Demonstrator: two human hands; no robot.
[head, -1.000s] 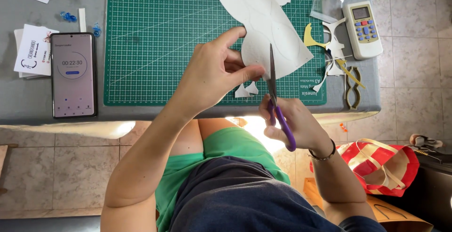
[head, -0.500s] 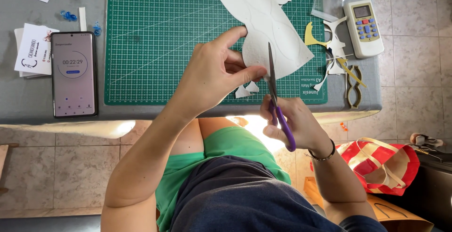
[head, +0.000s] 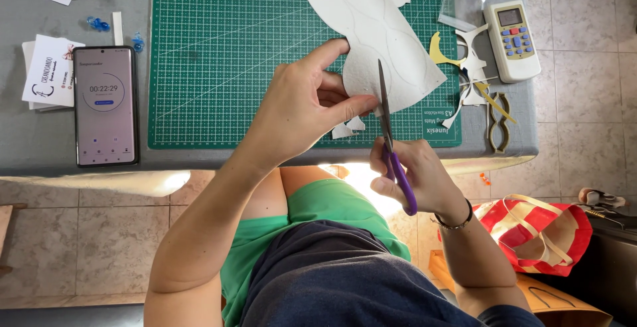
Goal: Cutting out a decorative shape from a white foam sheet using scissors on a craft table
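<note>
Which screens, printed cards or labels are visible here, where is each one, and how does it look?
Phone: flat on the grey table left of the green mat, dark frame, pale lit screen with a ring.
White cards: stacked beside the phone's left edge, dark print.
Remote control: right of the mat, white, small grey screen, blue buttons.
Cutting mat: green, white grid, printed corner label.

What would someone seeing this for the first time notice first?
The two hands at the centre: the left hand pinches a white paper sheet over the green cutting mat, while the right hand works purple-handled scissors into its lower edge. A phone showing a timer lies left of the mat, and a white remote lies to its right.
</note>
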